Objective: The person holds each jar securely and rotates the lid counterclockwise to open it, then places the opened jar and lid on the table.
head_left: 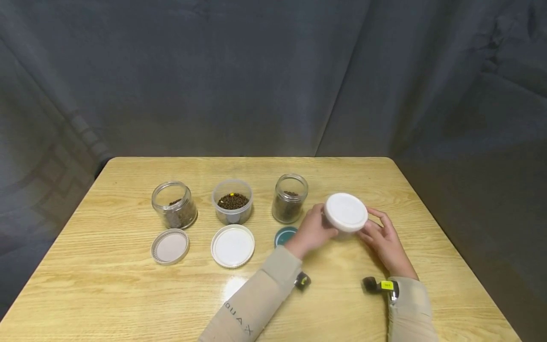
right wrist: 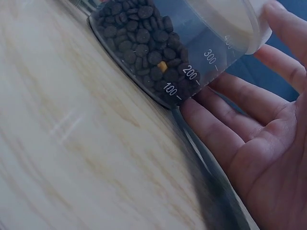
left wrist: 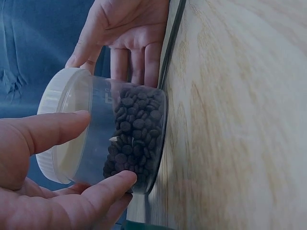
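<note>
Between my two hands stands a clear plastic container (left wrist: 100,110) with a white lid (head_left: 346,212) on it, partly filled with dark brown pellets (left wrist: 136,129). My left hand (head_left: 315,230) holds it from the left, its thumb near the lid and its fingers on the clear wall. From the other side my right hand (head_left: 386,244) grips it, with the thumb at the lid's rim and fingers low on the wall (right wrist: 211,52), beside printed volume marks. The container's base is close over the table in both wrist views.
Left of my hands stand an open glass jar (head_left: 175,209), an open plastic tub (head_left: 232,204) and another glass jar (head_left: 289,202), all holding pellets. Before them lie a greyish lid (head_left: 170,247), a white lid (head_left: 232,246) and a teal lid (head_left: 283,234), partly hidden by my left hand.
</note>
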A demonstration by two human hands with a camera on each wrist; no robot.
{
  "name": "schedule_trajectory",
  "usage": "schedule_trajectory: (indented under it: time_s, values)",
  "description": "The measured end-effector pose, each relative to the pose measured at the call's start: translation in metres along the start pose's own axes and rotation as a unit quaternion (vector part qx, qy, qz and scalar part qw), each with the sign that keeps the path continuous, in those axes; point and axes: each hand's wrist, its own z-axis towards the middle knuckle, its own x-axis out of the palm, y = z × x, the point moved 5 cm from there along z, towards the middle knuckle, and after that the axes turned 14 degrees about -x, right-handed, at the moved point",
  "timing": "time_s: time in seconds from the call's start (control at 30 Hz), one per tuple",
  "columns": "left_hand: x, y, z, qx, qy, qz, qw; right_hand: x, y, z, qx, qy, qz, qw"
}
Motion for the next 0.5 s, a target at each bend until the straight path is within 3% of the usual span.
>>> schedule_trajectory:
  time_s: [0.17, 0.27, 0.4, 0.5]
  values:
    - [0.0003, 0.0002, 0.0004, 0.003, -0.001, 0.002, 1.0000, 0.0011, 0.0013, 0.0001, 0.002, 0.005, -0.029, 0.9996]
    - [0.0001, -0.0004, 0.0002, 0.003, -0.002, 0.003, 1.0000, 0.0030, 0.0022, 0.0003, 0.008, 0.009, -0.076, 0.9970]
    - [-0.0007, -0.0014, -0.0010, 0.009, -0.003, 0.005, 0.9999, 0.0059, 0.0035, 0.0021, 0.008, 0.018, -0.173, 0.9848]
    - [-0.0011, -0.0013, -0.0013, 0.011, -0.003, 0.006, 0.9999, 0.0078, 0.0046, 0.0037, 0.008, 0.024, -0.207, 0.9779]
